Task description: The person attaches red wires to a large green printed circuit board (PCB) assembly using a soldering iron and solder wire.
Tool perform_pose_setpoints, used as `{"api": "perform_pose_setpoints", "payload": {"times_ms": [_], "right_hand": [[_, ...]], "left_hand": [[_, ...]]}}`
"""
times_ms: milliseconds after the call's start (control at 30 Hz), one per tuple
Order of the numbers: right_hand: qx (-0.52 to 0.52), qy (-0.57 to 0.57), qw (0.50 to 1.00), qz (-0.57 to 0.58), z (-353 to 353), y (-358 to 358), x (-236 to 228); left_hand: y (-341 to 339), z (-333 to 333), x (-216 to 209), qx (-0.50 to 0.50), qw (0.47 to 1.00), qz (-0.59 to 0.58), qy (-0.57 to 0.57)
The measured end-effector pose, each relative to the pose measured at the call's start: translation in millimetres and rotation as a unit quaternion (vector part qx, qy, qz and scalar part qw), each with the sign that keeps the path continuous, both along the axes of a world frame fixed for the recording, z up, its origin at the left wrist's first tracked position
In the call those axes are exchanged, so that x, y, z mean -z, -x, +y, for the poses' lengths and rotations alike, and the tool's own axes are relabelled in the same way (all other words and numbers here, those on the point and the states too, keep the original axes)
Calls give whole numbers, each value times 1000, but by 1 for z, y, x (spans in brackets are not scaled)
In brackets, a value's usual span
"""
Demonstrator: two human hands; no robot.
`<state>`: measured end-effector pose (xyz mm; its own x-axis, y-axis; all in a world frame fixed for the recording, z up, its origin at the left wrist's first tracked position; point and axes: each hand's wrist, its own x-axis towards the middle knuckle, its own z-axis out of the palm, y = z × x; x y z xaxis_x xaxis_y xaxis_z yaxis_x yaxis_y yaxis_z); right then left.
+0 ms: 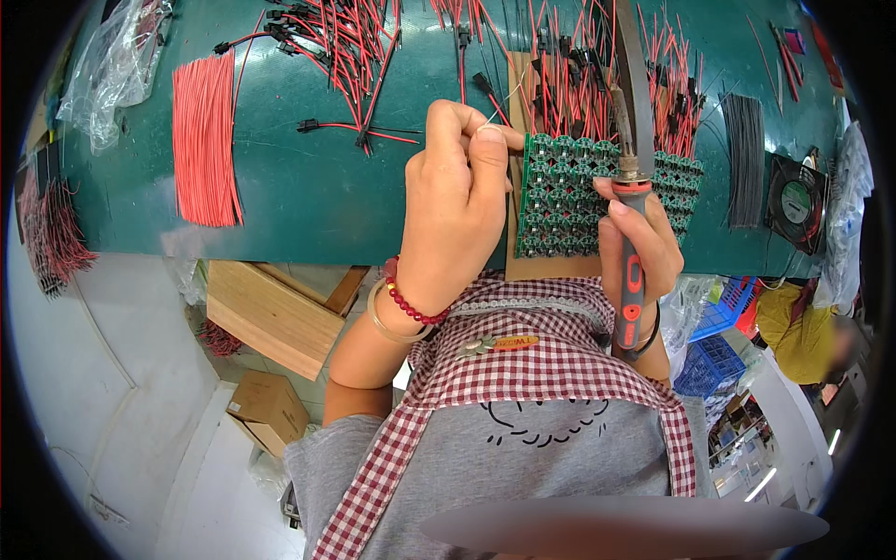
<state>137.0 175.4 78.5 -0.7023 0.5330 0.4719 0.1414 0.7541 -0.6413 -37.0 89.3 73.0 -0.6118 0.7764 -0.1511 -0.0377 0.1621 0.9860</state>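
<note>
Head view of a soldering station. The left hand point(455, 201) rested at the left edge of a green panel of small circuit boards point(597, 196), its grip pinched together on a thin strand of solder wire point(509, 101) that ran up and to the right from between thumb and forefinger. The right hand point(637, 247) was wrapped in a closed grip around the red-and-grey handle of a soldering iron point(629, 177), whose shaft pointed away from the person, over the panel's right half; the tip itself could not be made out among the leads. The panel lay on a brown board point(551, 268) at the near edge of the dark green worktop point(308, 196), with red and black leads point(607, 93) standing along its far side. Farther left lay a straight bundle of red wires point(205, 140) and loose red-black connector leads point(336, 47); a clear plastic bag point(117, 61) sat at the far left corner. To the right were a bundle of black wires point(745, 159) and, just beyond it, a small black fan point(795, 201).
</note>
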Motion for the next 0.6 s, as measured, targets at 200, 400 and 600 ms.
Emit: {"api": "perform_pose_setpoints", "payload": {"times_ms": [200,400,600], "right_hand": [[16,19,1000,16,-1,-6,2],[14,56,995,82,6,5,-2],[21,25,996,87,9,6,4]], "left_hand": [[3,-1,6,-1,1000,12,4],[3,5,6,-13,999,-39,-28],[8,14,4,3,998,-60,3]]}}
